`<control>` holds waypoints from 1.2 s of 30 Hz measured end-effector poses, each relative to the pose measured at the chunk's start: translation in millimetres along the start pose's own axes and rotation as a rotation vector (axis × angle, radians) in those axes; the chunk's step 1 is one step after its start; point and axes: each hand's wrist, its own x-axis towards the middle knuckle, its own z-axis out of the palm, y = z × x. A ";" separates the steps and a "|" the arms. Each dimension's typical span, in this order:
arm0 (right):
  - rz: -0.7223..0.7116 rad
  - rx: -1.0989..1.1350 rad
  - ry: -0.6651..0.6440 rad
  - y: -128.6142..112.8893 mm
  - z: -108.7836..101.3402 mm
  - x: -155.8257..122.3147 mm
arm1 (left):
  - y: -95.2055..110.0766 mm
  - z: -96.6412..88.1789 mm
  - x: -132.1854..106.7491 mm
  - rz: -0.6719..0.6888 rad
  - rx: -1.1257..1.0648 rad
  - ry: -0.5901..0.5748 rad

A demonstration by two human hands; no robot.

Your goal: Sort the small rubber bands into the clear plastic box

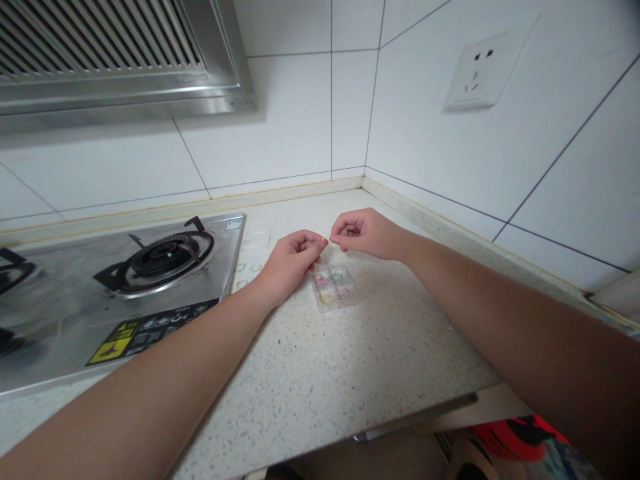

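My left hand and my right hand meet fingertip to fingertip above the counter. Between them is a small, thin, pale yellow piece, pinched by both; its exact kind is too small to make out. Just below sits a clear plastic box with compartments, holding small pink, green and yellow ring-like pieces. The fingers of my left hand hang close to its back left corner. Left of that hand, several small rings lie on the counter, partly hidden by my wrist.
A flat clear plastic piece, perhaps a lid, lies behind the rings. To the left is a steel gas stove with black burners, under a range hood. Tiled walls meet behind the speckled counter; a socket is on the right.
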 end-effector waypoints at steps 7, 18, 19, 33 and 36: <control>0.006 0.056 -0.021 -0.5 -0.2 0.5 | 0.9 0.2 -0.8 -0.004 -0.004 0.005; 0.005 0.020 -0.019 3.2 0.4 0.2 | 2.6 1.0 -1.1 -0.008 -0.021 0.003; 0.006 0.014 -0.017 3.1 0.4 0.2 | 2.7 0.9 -1.3 -0.009 -0.018 0.004; 0.021 0.016 -0.043 4.8 2.8 2.1 | 4.0 1.7 -1.0 -0.028 0.000 0.018; 0.019 0.015 -0.038 4.0 3.5 2.1 | 4.0 1.8 -1.1 -0.039 -0.021 0.025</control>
